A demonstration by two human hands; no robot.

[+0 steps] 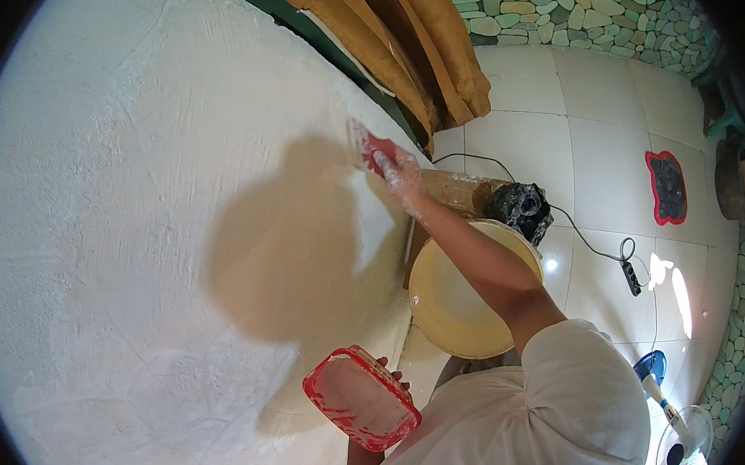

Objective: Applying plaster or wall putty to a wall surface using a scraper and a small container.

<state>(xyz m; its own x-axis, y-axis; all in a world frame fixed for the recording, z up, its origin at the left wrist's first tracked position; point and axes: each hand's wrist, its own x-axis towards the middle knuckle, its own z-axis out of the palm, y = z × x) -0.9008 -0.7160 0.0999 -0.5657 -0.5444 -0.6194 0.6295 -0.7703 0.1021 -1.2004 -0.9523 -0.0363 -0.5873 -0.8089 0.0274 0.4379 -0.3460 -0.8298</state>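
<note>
My right hand (pixel 401 174), dusted with white, grips a red-handled putty knife (pixel 361 145), its flat blade against the white, roughly textured wall surface (pixel 151 191) near that surface's dark green edge. My left hand (pixel 393 374) is wrapped round a red rectangular tub (pixel 348 391) smeared with white paste, held low near my body. Beneath my right forearm sits a yellowish round bucket (pixel 437 297) with a pale inside, beside a crumpled black bag (pixel 519 212) and a worn brownish board (pixel 444 190).
Brown cloth (pixel 412 37) hangs at the top. On the tiled floor (pixel 611 163) lie a cord with a power strip (pixel 631 276) and a red-rimmed dark mat (pixel 667 186). A fan (pixel 677 448) stands at lower right; boxes and dark objects (pixel 730 180) line the right.
</note>
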